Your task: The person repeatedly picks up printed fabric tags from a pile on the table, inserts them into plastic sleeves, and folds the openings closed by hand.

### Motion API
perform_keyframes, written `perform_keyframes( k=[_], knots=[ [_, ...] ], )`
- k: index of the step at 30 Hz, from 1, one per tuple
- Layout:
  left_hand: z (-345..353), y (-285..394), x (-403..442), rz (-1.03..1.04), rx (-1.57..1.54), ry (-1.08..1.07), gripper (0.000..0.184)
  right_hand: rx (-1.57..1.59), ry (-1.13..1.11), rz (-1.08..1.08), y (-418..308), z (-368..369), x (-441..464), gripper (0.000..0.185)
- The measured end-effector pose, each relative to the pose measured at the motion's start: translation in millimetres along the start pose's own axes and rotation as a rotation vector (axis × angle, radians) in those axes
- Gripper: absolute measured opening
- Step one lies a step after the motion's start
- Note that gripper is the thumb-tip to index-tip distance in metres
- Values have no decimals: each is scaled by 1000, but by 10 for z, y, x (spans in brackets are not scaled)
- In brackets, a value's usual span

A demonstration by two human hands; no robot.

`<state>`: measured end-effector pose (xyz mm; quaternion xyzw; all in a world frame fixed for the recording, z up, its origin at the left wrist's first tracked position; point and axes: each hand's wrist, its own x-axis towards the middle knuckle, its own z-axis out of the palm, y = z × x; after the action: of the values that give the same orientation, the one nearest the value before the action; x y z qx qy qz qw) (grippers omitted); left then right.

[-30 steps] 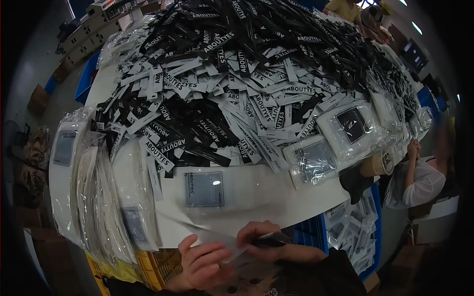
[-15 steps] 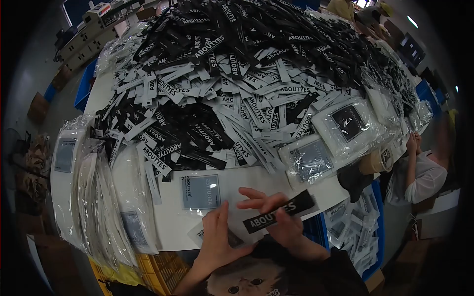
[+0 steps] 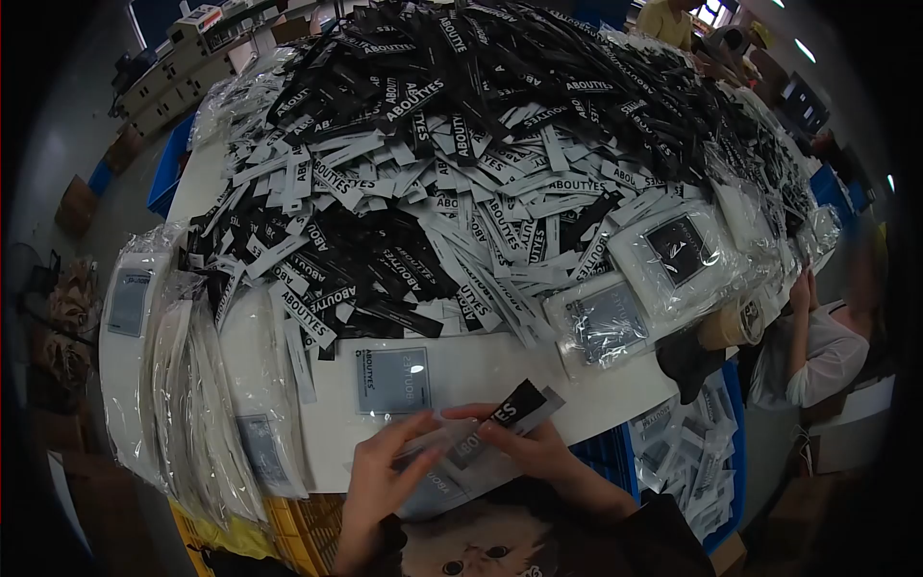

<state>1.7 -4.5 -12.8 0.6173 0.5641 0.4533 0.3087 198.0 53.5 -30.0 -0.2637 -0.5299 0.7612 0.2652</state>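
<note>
My right hand (image 3: 540, 452) pinches a black sachet (image 3: 514, 404) with white "ABOUTYES" lettering; a pale sachet (image 3: 545, 409) lies against it. The lower part of the black sachet shows dimly through a clear plastic bag (image 3: 437, 490) with a grey printed panel. My left hand (image 3: 385, 471) is curled at the bag's left side, thumb and fingers around its upper edge. Both hands are close together over the table's front edge. Just beyond them, a flat bag with a grey label (image 3: 396, 380) lies on the white table (image 3: 332, 433).
A big heap of black and pale sachets (image 3: 461, 192) covers the table. Stacked clear bags stand at left (image 3: 192, 385) and right (image 3: 663, 250). A cup (image 3: 735, 325) is at the right edge, above a blue bin of filled bags (image 3: 683, 452). Another person (image 3: 817, 356) sits at right.
The black sachet has moved left and down, so its lower end now shows through the clear bag. My hands have come closer together, and a pale sachet shows beside the black one.
</note>
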Motion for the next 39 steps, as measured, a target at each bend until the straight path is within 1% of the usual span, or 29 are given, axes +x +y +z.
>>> perform_keyframes(
  k=[1, 2, 3, 4, 5, 6, 7, 8, 10, 11, 12, 14, 15, 17, 18, 20, 21, 22, 23, 24, 26, 27, 29, 30, 32, 33, 35, 36, 39],
  knots=[
    [-118, -126, -55, -157, -23, -161, 41, -5, -2, 2, 22, 36, -12, 42],
    [-177, -193, -89, -315, -44, -323, 22, 29, 46, -84, 58, 105, -7, 40],
    [-174, -176, -88, -315, -42, -322, 22, 68, 97, -172, 74, 150, 4, 38],
    [-167, -142, -86, -283, -42, -257, 14, 71, 98, -175, 36, 148, 7, 38],
    [-161, -122, -93, -254, -45, -193, 12, -23, 312, -246, -37, 118, -6, 37],
    [-151, -126, -104, -258, -45, -193, 12, -122, 525, -312, -92, 65, -28, 36],
    [-131, -138, -117, -301, -80, -139, 11, -562, 457, -243, -89, -39, -59, 36],
    [-116, -145, -132, -343, -115, -84, 11, -563, 455, -239, -110, -44, -51, 36],
    [-139, -143, -136, -338, -87, -60, 11, -789, 85, -92, -172, -13, -35, 36],
    [-152, -142, -123, -329, -61, -31, 11, -731, 40, -65, -226, -6, -37, 31],
    [-175, -147, -128, -327, -63, -31, 11, -733, 41, -65, -258, -56, -28, 31],
    [-224, -157, -173, -305, -135, -113, 10, -553, -234, 30, -298, -177, -25, 28],
    [-203, -143, -179, -308, -137, -107, 10, -554, -240, 32, -258, -217, -22, 28],
    [-156, -106, -171, -252, -74, -104, 10, -429, -470, 173, -126, -297, 12, 21],
    [-163, -108, -167, -252, -71, -102, 10, -428, -472, 171, -90, -304, 44, 21],
    [-169, -112, -163, -267, -50, -141, 9, -520, -462, 39, -13, -279, 108, 16],
    [-149, -92, -159, -267, -51, -143, 9, -519, -459, 40, 75, -249, 123, 16],
    [-112, -51, -148, -248, -53, -138, 10, -526, -406, 83, 187, -201, 124, 16],
    [-93, -16, -136, -228, -55, -131, 10, -533, -353, 126, 243, -160, 138, 22],
    [-108, 9, -107, -226, -57, -128, 10, -537, -355, 126, 209, -120, 176, 22],
    [-159, 43, -48, -279, 11, -414, 13, -690, -355, 404, 94, -44, 241, 26],
    [-173, 23, -68, -280, 12, -408, 13, -694, -360, 402, 90, -40, 224, 26],
    [-178, -58, -100, -370, -251, -162, 15, 119, 52, 84, 101, -36, 165, 24],
    [-152, -91, -91, -363, -252, -156, 15, 112, 48, 80, 106, 13, 138, 24],
    [-66, -122, -82, -235, -382, -93, 11, -348, 116, -230, 98, 130, 67, 16],
    [-48, -106, -89, -228, -381, -98, 11, -352, 121, -236, 78, 140, 59, 16],
    [-4, -53, -92, -204, -295, -103, 10, -446, 32, -211, 21, 123, 64, 11],
    [21, -22, -94, -192, -295, -108, 10, -451, 40, -220, -17, 110, 63, 11],
    [133, 28, -167, -145, -172, -34, 11, -465, 60, -277, -81, 44, -17, 11]
  ],
)
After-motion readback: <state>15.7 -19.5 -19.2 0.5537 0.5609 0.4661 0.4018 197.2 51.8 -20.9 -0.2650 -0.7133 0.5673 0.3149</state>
